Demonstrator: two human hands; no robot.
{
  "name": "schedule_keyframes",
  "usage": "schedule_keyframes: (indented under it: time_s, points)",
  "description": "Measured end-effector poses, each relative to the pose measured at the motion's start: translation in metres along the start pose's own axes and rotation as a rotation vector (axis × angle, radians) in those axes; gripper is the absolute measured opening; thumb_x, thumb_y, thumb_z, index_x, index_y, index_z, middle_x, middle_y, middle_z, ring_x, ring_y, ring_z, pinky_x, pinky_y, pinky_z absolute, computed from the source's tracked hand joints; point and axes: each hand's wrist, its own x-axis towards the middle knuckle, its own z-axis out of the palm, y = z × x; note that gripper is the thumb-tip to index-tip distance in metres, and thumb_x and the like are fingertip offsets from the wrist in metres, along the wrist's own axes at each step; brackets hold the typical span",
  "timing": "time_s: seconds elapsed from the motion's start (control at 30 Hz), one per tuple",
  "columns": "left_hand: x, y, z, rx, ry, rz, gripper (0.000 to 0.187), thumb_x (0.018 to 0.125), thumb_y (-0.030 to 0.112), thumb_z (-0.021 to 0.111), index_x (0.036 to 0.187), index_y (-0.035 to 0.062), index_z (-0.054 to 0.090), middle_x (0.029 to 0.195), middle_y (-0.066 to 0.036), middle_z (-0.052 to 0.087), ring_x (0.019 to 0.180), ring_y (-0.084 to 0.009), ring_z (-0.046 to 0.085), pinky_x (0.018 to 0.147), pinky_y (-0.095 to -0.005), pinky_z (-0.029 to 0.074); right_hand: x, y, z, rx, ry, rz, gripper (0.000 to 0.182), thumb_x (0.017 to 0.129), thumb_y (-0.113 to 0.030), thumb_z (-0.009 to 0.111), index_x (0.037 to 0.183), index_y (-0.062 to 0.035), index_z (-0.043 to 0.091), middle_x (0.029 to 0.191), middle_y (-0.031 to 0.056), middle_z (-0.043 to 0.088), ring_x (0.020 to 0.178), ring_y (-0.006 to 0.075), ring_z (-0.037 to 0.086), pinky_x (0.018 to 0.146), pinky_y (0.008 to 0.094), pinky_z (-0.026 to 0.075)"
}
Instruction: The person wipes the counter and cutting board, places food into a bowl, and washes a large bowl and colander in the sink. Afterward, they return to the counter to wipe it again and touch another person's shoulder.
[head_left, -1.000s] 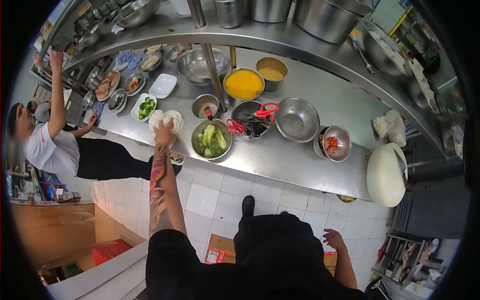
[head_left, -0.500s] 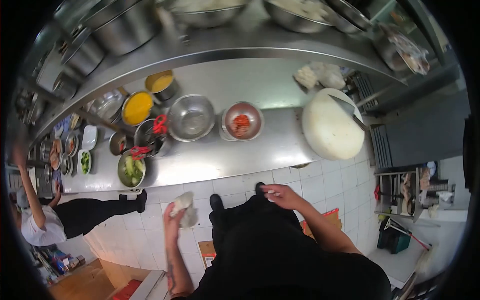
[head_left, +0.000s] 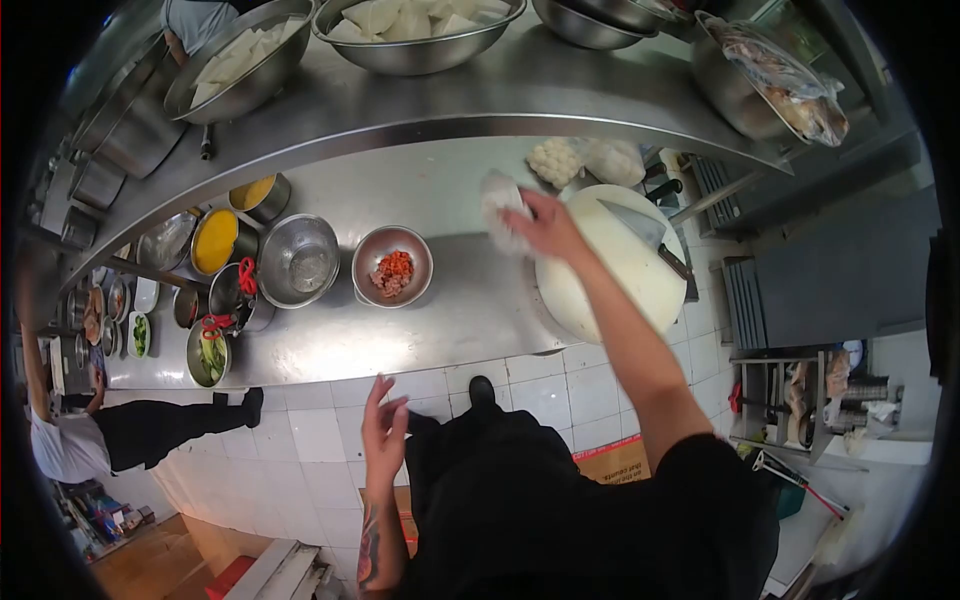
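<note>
My right hand (head_left: 545, 222) is stretched over the steel counter and grips a crumpled whitish cloth or bag (head_left: 503, 212), just left of the round white cutting board (head_left: 600, 270). A cleaver (head_left: 640, 228) lies on the board. Near the counter's front edge my left hand (head_left: 383, 430) hangs over the floor, fingers apart and nothing in it. On the counter, a steel bowl (head_left: 420, 281) of diced red and pink pieces stands beside a metal bowl (head_left: 299, 261) that looks to hold no food.
Pots of yellow liquid (head_left: 215, 243), red-handled scissors (head_left: 247, 275) and a bowl of green vegetables (head_left: 209, 357) stand at the left. Cauliflower (head_left: 554, 162) lies behind the board. Large bowls (head_left: 420, 60) fill the upper shelf. Another person (head_left: 75, 445) stands far left.
The whitish item has passed from my left hand to my right hand, which has reached forward over the counter. My left hand is now empty. The view has shifted rightward.
</note>
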Motion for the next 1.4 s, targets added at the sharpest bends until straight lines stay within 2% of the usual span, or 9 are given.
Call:
schedule_keyframes:
  time_s: [0.03, 0.17, 0.37, 0.53, 0.73, 0.83, 0.93, 1.17, 1.4]
  points:
    - [-0.012, -0.007, -0.010, 0.040, 0.060, -0.052, 0.059, 0.095, 0.004, 0.056, 0.150, 0.0082, 0.035, 0.139, -0.014, 0.052, 0.107, -0.0206, 0.063, 0.085, -0.0307, 0.051, 0.044, 0.034, -0.030, -0.479, 0.068, -0.196, 0.044, 0.087, -0.029, 0.070, 0.124, -0.0071, 0.063, 0.100, 0.0081, 0.067, 0.087, 0.0187, 0.064, 0.080, 0.0302, 0.051]
    - [-0.062, -0.021, -0.034, 0.225, 0.151, -0.129, 0.052, 0.096, 0.006, 0.055, 0.146, 0.0065, 0.041, 0.135, -0.015, 0.054, 0.106, -0.0209, 0.063, 0.085, -0.0316, 0.051, 0.144, 0.094, -0.057, -1.120, -0.295, 0.130, 0.046, 0.086, -0.041, 0.064, 0.131, -0.0288, 0.059, 0.127, 0.0136, 0.053, 0.116, 0.0325, 0.056, 0.094, 0.0440, 0.048]
    - [-0.104, -0.027, -0.031, 0.213, 0.202, -0.289, 0.043, 0.100, 0.010, 0.050, 0.143, 0.0060, 0.046, 0.129, -0.014, 0.060, 0.103, -0.0200, 0.063, 0.083, -0.0309, 0.051, 0.128, 0.124, 0.037, -1.358, 0.042, 0.534, 0.047, 0.092, -0.027, 0.053, 0.138, -0.0256, 0.045, 0.142, 0.0109, 0.039, 0.134, 0.0424, 0.034, 0.096, 0.0650, 0.040]
    - [-0.105, -0.038, -0.052, 0.108, 0.052, -0.266, 0.039, 0.102, 0.015, 0.049, 0.140, 0.0063, 0.051, 0.123, -0.011, 0.062, 0.101, -0.0175, 0.063, 0.082, -0.0297, 0.051, 0.042, 0.145, 0.048, -1.402, 0.173, 0.300, 0.046, 0.087, -0.025, 0.055, 0.132, -0.0145, 0.051, 0.130, 0.0146, 0.048, 0.125, 0.0385, 0.043, 0.103, 0.0489, 0.040]
    - [-0.080, -0.033, -0.101, 0.170, -0.108, -0.186, 0.030, 0.100, 0.011, 0.052, 0.128, 0.0035, 0.061, 0.108, -0.013, 0.068, 0.097, -0.0190, 0.065, 0.086, -0.0312, 0.051, -0.188, 0.128, 0.076, -1.230, 0.143, -0.101, 0.026, 0.067, -0.011, 0.062, 0.094, -0.0125, 0.063, 0.103, 0.0100, 0.057, 0.103, 0.0357, 0.054, 0.087, 0.0480, 0.047]
    - [-0.082, -0.041, -0.132, 0.108, -0.126, -0.123, 0.029, 0.100, 0.011, 0.052, 0.125, 0.0030, 0.062, 0.106, -0.012, 0.068, 0.096, -0.0186, 0.065, 0.086, -0.0311, 0.050, -0.345, 0.163, 0.011, -1.329, -0.015, 0.733, 0.025, 0.068, -0.022, 0.064, 0.089, -0.0091, 0.072, 0.100, 0.0166, 0.067, 0.100, 0.0331, 0.062, 0.088, 0.0429, 0.051]
    - [-0.077, -0.052, -0.159, 0.216, -0.073, -0.168, 0.028, 0.099, 0.012, 0.054, 0.123, 0.0031, 0.063, 0.105, -0.011, 0.069, 0.096, -0.0174, 0.064, 0.083, -0.0305, 0.051, -0.405, 0.095, 0.014, -1.136, 0.269, 0.908, 0.034, 0.071, -0.025, 0.063, 0.101, -0.0116, 0.071, 0.100, 0.0157, 0.064, 0.096, 0.0348, 0.063, 0.085, 0.0422, 0.052]
    - [0.017, -0.061, -0.133, 0.138, -0.061, 0.024, 0.041, 0.096, 0.013, 0.060, 0.135, 0.0053, 0.052, 0.125, -0.012, 0.058, 0.102, -0.0193, 0.062, 0.080, -0.0314, 0.053, -0.244, 0.011, 0.096, -0.956, 0.512, 0.161, 0.045, 0.074, -0.020, 0.070, 0.117, -0.0102, 0.060, 0.116, 0.0162, 0.052, 0.095, 0.0371, 0.061, 0.080, 0.0433, 0.052]
    - [0.130, -0.032, -0.035, -0.234, 0.163, -0.234, 0.069, 0.096, 0.031, 0.062, 0.150, 0.0048, 0.028, 0.138, -0.016, 0.045, 0.095, -0.0188, 0.062, 0.069, -0.0313, 0.055, -0.057, 0.127, 0.151, -1.277, 0.327, 0.274, 0.056, 0.083, -0.021, 0.067, 0.133, -0.0105, 0.045, 0.123, 0.0215, 0.046, 0.103, 0.0400, 0.059, 0.082, 0.0496, 0.052]
